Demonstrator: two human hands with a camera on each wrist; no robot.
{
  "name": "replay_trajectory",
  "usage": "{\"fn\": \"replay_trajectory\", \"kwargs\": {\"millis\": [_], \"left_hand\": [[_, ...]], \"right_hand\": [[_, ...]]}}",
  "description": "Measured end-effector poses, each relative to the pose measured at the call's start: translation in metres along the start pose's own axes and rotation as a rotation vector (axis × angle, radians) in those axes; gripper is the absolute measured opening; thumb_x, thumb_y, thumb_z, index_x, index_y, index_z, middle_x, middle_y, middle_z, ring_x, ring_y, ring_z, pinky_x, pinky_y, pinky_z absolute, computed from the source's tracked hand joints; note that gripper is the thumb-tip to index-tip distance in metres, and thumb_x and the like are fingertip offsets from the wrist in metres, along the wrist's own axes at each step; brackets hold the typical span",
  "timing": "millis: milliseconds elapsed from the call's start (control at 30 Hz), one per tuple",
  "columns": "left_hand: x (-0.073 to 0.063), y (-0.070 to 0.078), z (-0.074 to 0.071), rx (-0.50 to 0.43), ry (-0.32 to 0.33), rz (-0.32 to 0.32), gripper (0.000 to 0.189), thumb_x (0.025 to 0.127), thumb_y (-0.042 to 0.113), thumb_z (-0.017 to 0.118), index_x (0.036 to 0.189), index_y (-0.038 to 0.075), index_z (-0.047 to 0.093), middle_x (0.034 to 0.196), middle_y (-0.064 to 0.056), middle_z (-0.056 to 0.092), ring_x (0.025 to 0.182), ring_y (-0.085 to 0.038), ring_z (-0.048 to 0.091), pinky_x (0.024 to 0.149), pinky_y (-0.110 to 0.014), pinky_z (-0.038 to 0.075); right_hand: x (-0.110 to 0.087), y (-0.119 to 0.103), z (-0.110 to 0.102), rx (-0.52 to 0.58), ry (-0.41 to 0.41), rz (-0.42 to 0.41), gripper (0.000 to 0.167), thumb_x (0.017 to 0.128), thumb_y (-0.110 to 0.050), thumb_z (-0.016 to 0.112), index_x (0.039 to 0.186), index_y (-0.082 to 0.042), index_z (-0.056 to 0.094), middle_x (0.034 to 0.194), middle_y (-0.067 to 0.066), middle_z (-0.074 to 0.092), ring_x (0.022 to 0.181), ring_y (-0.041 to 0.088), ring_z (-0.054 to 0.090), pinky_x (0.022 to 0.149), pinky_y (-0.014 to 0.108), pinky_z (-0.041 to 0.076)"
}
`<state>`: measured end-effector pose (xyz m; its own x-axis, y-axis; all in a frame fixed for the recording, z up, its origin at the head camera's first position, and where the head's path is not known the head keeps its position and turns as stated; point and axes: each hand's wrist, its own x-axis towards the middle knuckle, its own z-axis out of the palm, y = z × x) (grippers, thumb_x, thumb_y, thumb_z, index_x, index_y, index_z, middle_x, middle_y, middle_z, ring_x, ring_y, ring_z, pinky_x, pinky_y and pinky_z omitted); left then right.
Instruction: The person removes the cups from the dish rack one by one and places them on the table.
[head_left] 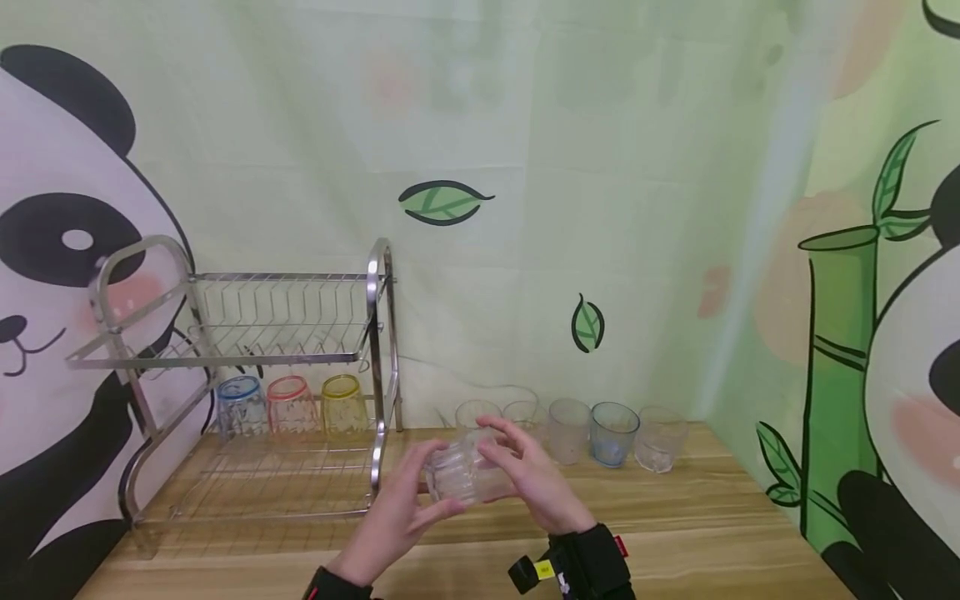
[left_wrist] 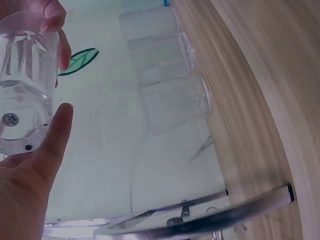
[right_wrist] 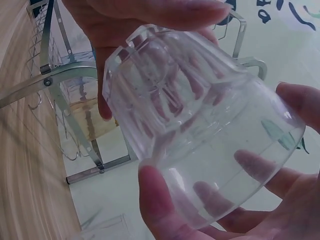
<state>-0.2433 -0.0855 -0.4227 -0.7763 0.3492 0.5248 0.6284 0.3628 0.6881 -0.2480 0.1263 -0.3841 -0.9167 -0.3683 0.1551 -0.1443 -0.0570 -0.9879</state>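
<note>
Wooden table [head_left: 712,533]: rack [head_left: 247,361] left, glasses [head_left: 613,442] behind tumbler [head_left: 457,477] (in both hands [head_left: 393,510] [head_left: 538,483]).

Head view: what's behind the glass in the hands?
Behind the held glass, the top of another clear glass shows; its lower part is hidden by the held glass and right hand.

rack [head_left: 270,360] blocking left, glasses [head_left: 570,429] behind, room above

A pale green printed backdrop [head_left: 637,167] is rising behind a wood-grain tabletop [head_left: 675,533]. Printed panda figures [head_left: 67,158] are flanking both sides. A bamboo stalk [head_left: 843,375] is standing at right. A pale streak [head_left: 763,225] is running down the backdrop.
</note>
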Motion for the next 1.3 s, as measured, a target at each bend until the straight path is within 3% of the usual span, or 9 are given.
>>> {"fn": "replay_trajectory", "kwargs": {"millis": [167, 333, 500, 633, 933, 1300], "left_hand": [[-0.003, -0.006, -0.003, 0.119, -0.066, 0.034, 0.077, 0.078, 0.038, 0.078, 0.141, 0.012, 0.043, 0.136, -0.006, 0.051, 0.114, -0.023, 0.055, 0.088, -0.041, 0.052], [-0.006, -0.003, -0.014, 0.173, -0.199, -0.026, 0.068, 0.087, 0.043, 0.069, 0.142, 0.009, 0.045, 0.143, -0.015, 0.047, 0.128, -0.035, 0.048, 0.098, -0.053, 0.044], [-0.005, 0.004, -0.027, 0.121, -0.329, -0.092, 0.063, 0.091, 0.044, 0.064, 0.137, 0.004, 0.05, 0.138, -0.018, 0.051, 0.121, -0.039, 0.051, 0.094, -0.056, 0.046], [-0.007, 0.006, -0.037, 0.065, -0.395, -0.152, 0.06, 0.094, 0.043, 0.062, 0.137, 0.003, 0.051, 0.136, -0.018, 0.053, 0.116, -0.04, 0.054, 0.09, -0.057, 0.048], [-0.01, 0.0, -0.063, 0.068, -0.426, -0.251, 0.055, 0.096, 0.041, 0.061, 0.137, 0.004, 0.053, 0.132, -0.017, 0.056, 0.113, -0.037, 0.056, 0.09, -0.055, 0.048], [-0.005, 0.004, -0.087, 0.177, -0.396, -0.212, 0.052, 0.096, 0.041, 0.061, 0.133, 0.004, 0.055, 0.122, -0.011, 0.063, 0.107, -0.03, 0.059, 0.088, -0.051, 0.05]], "right_hand": [[0.002, 0.006, 0.002, -0.174, 0.049, -0.012, 0.053, 0.097, -0.033, 0.063, 0.143, -0.013, 0.046, 0.138, 0.021, 0.04, 0.112, 0.035, 0.051, 0.076, 0.043, 0.055], [0.007, 0.015, 0.003, -0.441, 0.087, -0.036, 0.054, 0.091, -0.039, 0.069, 0.139, -0.019, 0.052, 0.138, 0.014, 0.047, 0.109, 0.033, 0.051, 0.076, 0.041, 0.051], [0.014, 0.03, 0.008, -0.663, 0.096, -0.113, 0.059, 0.089, -0.044, 0.069, 0.138, -0.016, 0.054, 0.14, 0.009, 0.051, 0.118, 0.034, 0.051, 0.089, 0.052, 0.048], [0.023, 0.04, 0.011, -0.81, 0.084, -0.131, 0.063, 0.088, -0.049, 0.068, 0.137, -0.012, 0.055, 0.14, 0.009, 0.052, 0.127, 0.03, 0.048, 0.099, 0.054, 0.042], [0.045, 0.044, 0.01, -1.022, 0.05, -0.096, 0.06, 0.086, -0.043, 0.072, 0.134, -0.01, 0.058, 0.135, 0.012, 0.054, 0.124, 0.031, 0.049, 0.098, 0.051, 0.044], [0.067, 0.056, 0.012, -1.295, 0.121, -0.037, 0.057, 0.082, -0.044, 0.074, 0.128, -0.013, 0.063, 0.124, 0.014, 0.058, 0.109, 0.032, 0.058, 0.085, 0.045, 0.053]]}}
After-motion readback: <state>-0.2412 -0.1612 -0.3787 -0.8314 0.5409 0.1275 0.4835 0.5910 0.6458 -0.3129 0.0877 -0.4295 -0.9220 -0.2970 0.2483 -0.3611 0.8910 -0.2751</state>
